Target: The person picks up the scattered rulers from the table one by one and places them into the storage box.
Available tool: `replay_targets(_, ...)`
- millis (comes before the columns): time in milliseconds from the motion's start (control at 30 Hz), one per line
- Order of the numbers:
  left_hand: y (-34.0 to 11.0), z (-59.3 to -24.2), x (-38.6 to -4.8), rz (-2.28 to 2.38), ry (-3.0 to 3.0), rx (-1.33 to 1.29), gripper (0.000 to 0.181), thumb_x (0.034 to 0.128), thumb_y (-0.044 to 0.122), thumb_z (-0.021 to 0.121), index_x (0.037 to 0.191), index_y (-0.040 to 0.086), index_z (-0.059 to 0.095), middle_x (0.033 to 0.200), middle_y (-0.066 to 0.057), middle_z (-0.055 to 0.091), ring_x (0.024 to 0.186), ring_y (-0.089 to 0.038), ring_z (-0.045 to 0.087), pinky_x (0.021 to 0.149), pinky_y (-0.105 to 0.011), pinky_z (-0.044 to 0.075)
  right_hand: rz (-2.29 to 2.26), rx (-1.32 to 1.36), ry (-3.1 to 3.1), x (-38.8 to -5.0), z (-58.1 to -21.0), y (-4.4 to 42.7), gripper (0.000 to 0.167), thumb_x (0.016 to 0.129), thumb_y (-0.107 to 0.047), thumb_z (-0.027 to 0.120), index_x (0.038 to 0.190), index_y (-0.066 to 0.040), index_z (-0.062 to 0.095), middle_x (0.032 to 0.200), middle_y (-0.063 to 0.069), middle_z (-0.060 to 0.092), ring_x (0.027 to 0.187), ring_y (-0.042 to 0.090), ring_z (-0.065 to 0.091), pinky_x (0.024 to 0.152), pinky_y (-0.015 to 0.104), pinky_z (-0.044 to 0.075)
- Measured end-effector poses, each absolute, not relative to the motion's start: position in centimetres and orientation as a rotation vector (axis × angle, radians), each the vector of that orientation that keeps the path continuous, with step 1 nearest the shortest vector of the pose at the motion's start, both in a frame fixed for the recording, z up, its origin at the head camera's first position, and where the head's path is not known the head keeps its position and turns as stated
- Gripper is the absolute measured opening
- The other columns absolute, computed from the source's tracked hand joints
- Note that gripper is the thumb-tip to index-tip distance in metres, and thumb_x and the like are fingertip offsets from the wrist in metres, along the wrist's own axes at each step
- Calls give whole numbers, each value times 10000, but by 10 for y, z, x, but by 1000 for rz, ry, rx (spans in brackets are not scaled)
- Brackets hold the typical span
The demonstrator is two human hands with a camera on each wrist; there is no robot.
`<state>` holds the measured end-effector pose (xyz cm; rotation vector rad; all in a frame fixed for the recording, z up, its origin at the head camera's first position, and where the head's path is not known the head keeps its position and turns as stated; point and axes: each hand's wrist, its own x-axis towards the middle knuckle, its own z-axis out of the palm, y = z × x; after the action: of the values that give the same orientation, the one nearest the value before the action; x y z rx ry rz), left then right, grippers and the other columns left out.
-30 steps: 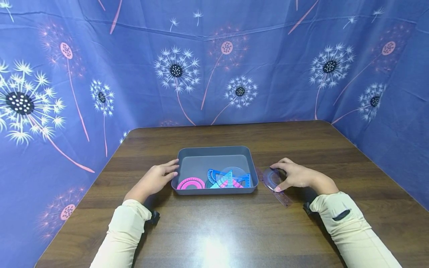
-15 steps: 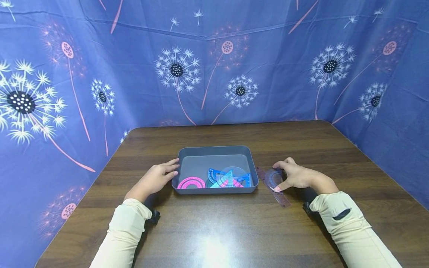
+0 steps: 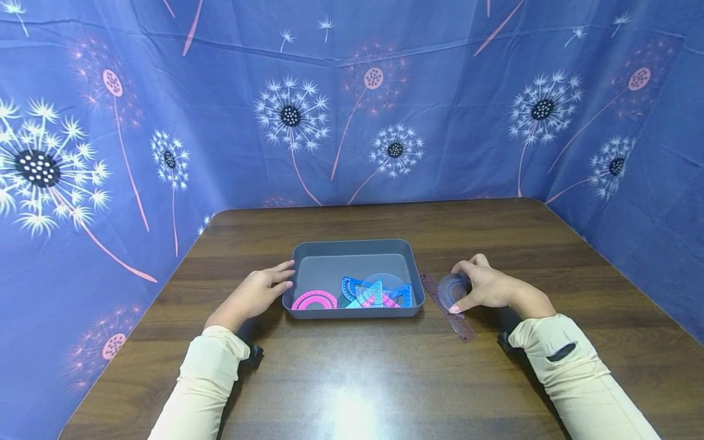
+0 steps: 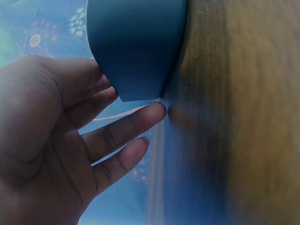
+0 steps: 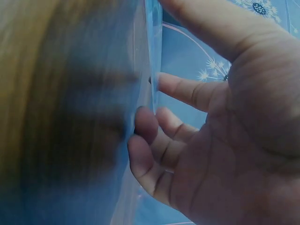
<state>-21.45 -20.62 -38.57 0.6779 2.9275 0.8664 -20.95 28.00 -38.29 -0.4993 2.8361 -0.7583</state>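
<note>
My right hand (image 3: 486, 287) pinches a clear protractor (image 3: 450, 287) between thumb and fingers, at the right of the tray. Partly under it lies a transparent purplish ruler (image 3: 462, 329), slanting on the table. The right wrist view shows the protractor edge-on as a thin clear strip, with the right hand (image 5: 211, 122) beside it. My left hand (image 3: 255, 293) rests its extended fingertips against the left side of a grey tray (image 3: 352, 313). Seen from the left wrist, the fingers of this hand (image 4: 61, 126) are loosely spread by the tray's corner (image 4: 140, 51).
Inside the tray lie a pink protractor (image 3: 315, 300) at the left and a pile at the right, with a blue set square (image 3: 406, 296), a blue protractor (image 3: 348, 286) and other clear pieces. A patterned blue cloth (image 3: 341, 122) hangs behind the wooden table (image 3: 308, 379).
My right hand and the clear protractor have shifted slightly right, uncovering more of the purplish ruler's far part. The left hand and the tray have stayed in place.
</note>
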Motion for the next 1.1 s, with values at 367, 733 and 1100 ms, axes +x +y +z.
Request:
replay_targets(367, -206, -388, -215, 877, 2926, 674, 404, 1031, 189, 561, 1393, 11, 565, 1553, -70, 419, 1415, -351, 381, 1142, -553, 307, -703, -485, 3030, -215, -383, 283, 790, 674, -374, 921, 1261, 18, 567, 1145, 213, 524, 974, 296, 534, 796, 440, 480)
replay_targets(733, -207, -387, -216, 870, 2938, 689, 404, 1030, 198, 563, 1389, 13, 571, 1546, -73, 428, 1408, -349, 394, 1139, -552, 314, -860, -561, 3304, -220, -378, 284, 345, 784, -174, 855, 1069, -36, 719, 882, 82, 613, 783, 217, 557, 662, 358, 453)
replay_targets(1100, -207, -387, -216, 866, 2936, 678, 410, 1027, 201, 570, 1396, 22, 567, 1549, -65, 425, 1411, -349, 390, 1138, -555, 314, -1114, -662, 3514, -222, -379, 279, 49, 816, -87, 816, 851, -90, 781, 698, -35, 600, 622, 55, 467, 523, 172, 358)
